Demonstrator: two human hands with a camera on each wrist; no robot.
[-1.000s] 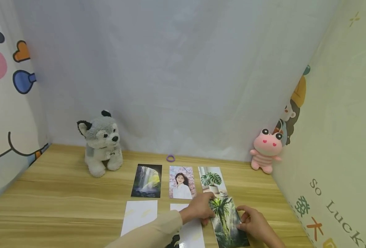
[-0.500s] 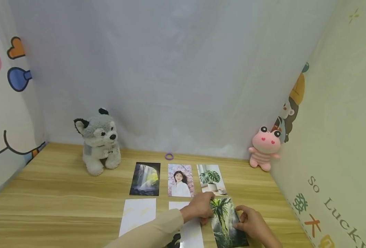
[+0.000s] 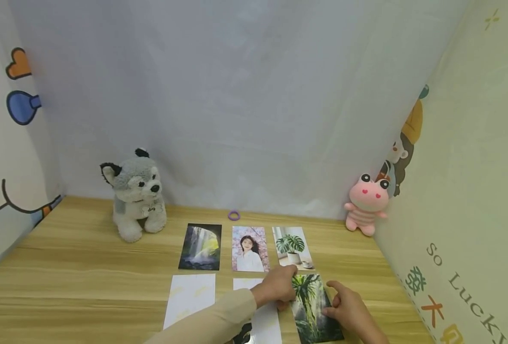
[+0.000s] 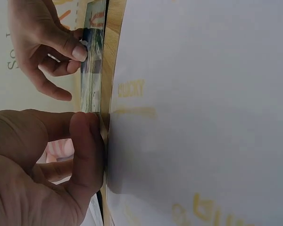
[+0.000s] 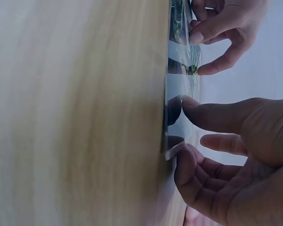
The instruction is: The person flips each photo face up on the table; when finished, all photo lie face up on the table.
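A jungle photo card (image 3: pixel 312 308) with hanging green leaves lies at the front right of the table, below the potted-plant photo (image 3: pixel 291 246). At its upper left edge my left hand (image 3: pixel 280 286) holds the card with thumb and bent fingers. My right hand (image 3: pixel 349 306) has its thumb on the card's right side, with the index finger raised off the edge. In the right wrist view, the right thumb (image 5: pixel 198 110) presses the glossy surface while another finger curls at the edge. A face-down white card (image 3: pixel 266 320) lies partly under the left forearm.
A waterfall photo (image 3: pixel 200 247) and a portrait photo (image 3: pixel 249 249) complete the back row. Another white card (image 3: pixel 189 298) lies at front left. A plush husky (image 3: pixel 138 196), a purple ring (image 3: pixel 234 215) and a pink plush frog (image 3: pixel 367 205) stand or lie along the back.
My right index finger has straightened and lifted away from the card's edge. My left hand keeps its place on the card. The head view has shifted slightly.
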